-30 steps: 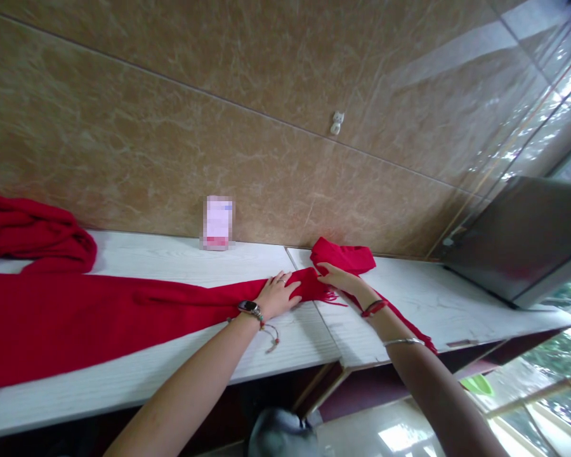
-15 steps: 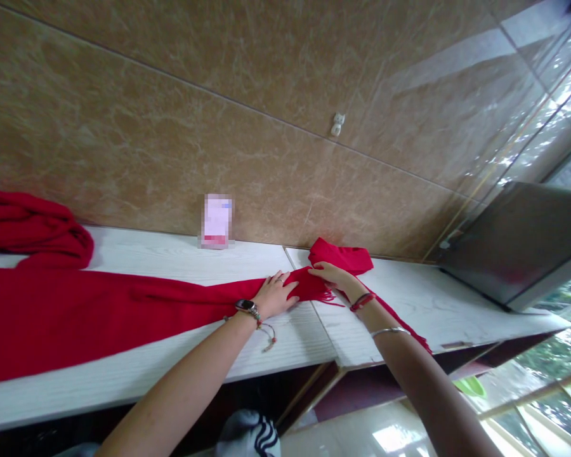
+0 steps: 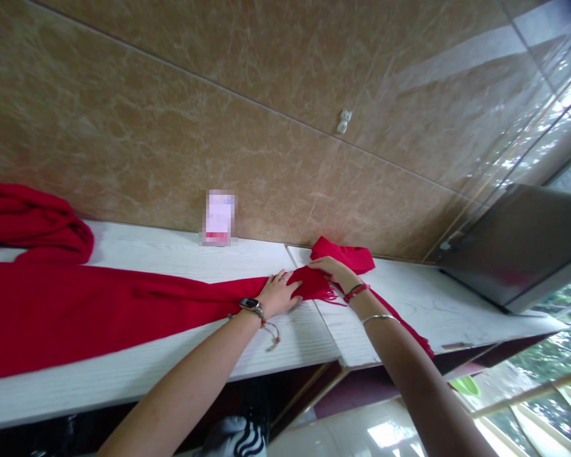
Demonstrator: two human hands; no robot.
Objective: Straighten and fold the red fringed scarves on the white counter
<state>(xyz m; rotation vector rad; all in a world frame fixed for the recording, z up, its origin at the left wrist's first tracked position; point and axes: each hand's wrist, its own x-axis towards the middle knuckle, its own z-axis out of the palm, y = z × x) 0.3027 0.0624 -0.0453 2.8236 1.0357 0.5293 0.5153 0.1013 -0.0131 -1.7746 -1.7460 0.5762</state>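
Observation:
A long red scarf (image 3: pixel 99 304) lies stretched across the white wooden table (image 3: pixel 171 362), its fringed end near the table's seam. My left hand (image 3: pixel 278 293) lies flat on the scarf near that end, fingers spread. My right hand (image 3: pixel 333 271) pinches the scarf's end beside a folded red piece (image 3: pixel 345 255) at the wall. I wear a watch and beads on the left wrist, and red and silver bangles on the right.
A bunched red cloth (image 3: pixel 33 222) lies at the far left by the tiled wall. A small pink-and-white card (image 3: pixel 219 217) leans against the wall. A dark slanted panel (image 3: pixel 518 244) rests on the right table end. A green bowl (image 3: pixel 464 384) shows below.
My right hand has shifted slightly left and back along the scarf's end, pulling it in. The left hand stays pressed on the scarf. The view has tilted a little.

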